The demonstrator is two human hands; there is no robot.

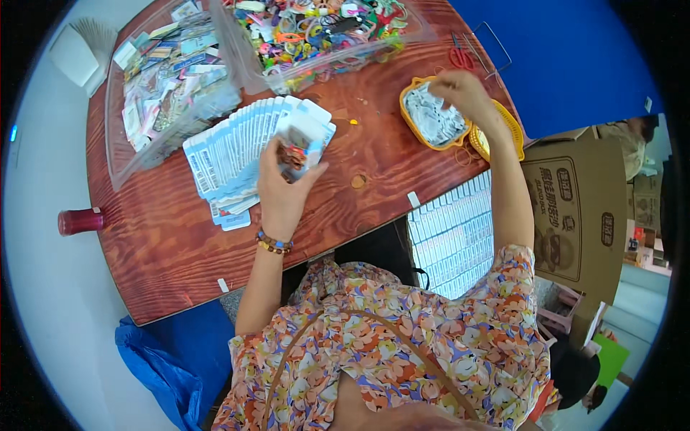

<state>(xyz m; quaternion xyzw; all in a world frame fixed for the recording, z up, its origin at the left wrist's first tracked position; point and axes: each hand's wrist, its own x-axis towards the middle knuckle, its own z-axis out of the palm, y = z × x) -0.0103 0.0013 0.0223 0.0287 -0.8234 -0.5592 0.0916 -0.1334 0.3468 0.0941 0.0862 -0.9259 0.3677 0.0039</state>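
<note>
My left hand is closed round a small clear packet with brown and red bits inside, its thumb and fingers at the packet's edges. Beneath and beside it fans a long spread of white-and-blue printed cards on the table. Over a yellow basket hovers my right hand, its fingers curled together. Whatever those fingers may hold is too small to make out. A heap of small grey-white pieces fills the basket.
Clear bins hold packaged cards and colourful hair ties at the back. Red scissors lie beside a wire stand. A second yellow basket, a red jar, boxed cards and a cardboard box are around.
</note>
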